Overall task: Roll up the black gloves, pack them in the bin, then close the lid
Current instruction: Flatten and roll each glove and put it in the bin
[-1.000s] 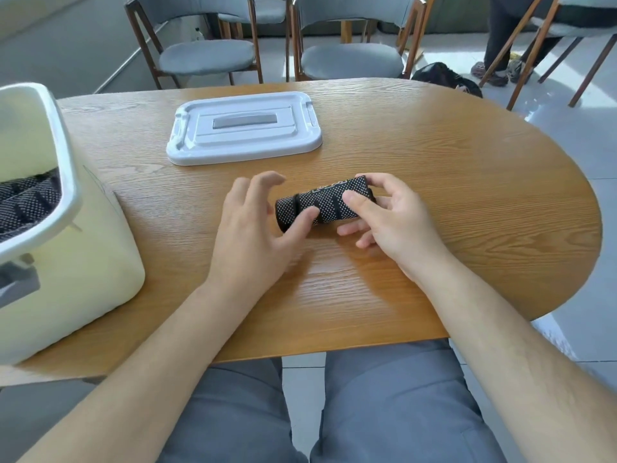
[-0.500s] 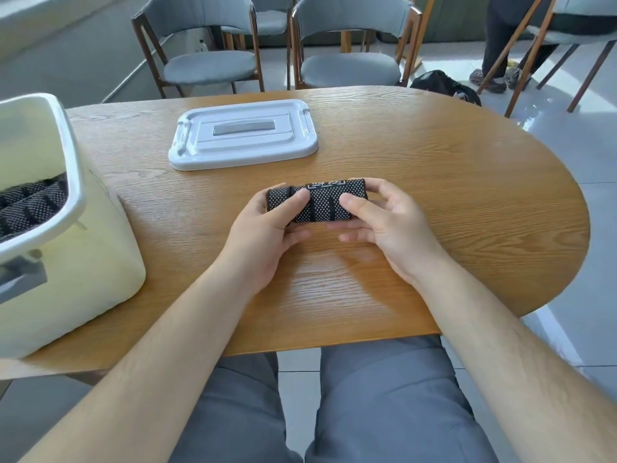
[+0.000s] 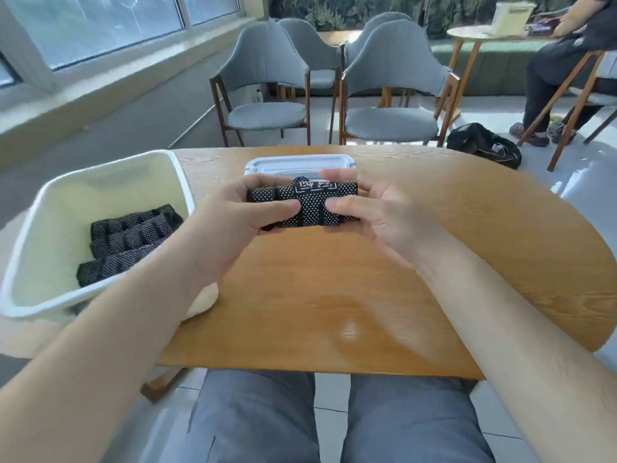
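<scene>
A rolled black glove (image 3: pixel 312 205) with white dots is held up above the wooden table (image 3: pixel 334 295). My left hand (image 3: pixel 233 225) grips its left end, thumb on top. My right hand (image 3: pixel 370 212) grips its right end, thumb across the front. To the left stands the pale yellow bin (image 3: pixel 30 282) with a white rim, holding several rolled black gloves (image 3: pixel 130 238). The white lid (image 3: pixel 297 163) lies flat on the table behind my hands, partly hidden by them.
Grey chairs (image 3: pixel 267 95) stand beyond the far table edge. A black bag (image 3: pixel 484 148) lies on the floor at the right. Another person (image 3: pixel 567 61) sits at a second table far right. My grey trousers (image 3: pixel 327 419) show below the near edge.
Both hands have lifted the rolled glove off the table. The view has tipped upward, showing the room and more of the bin's inside.
</scene>
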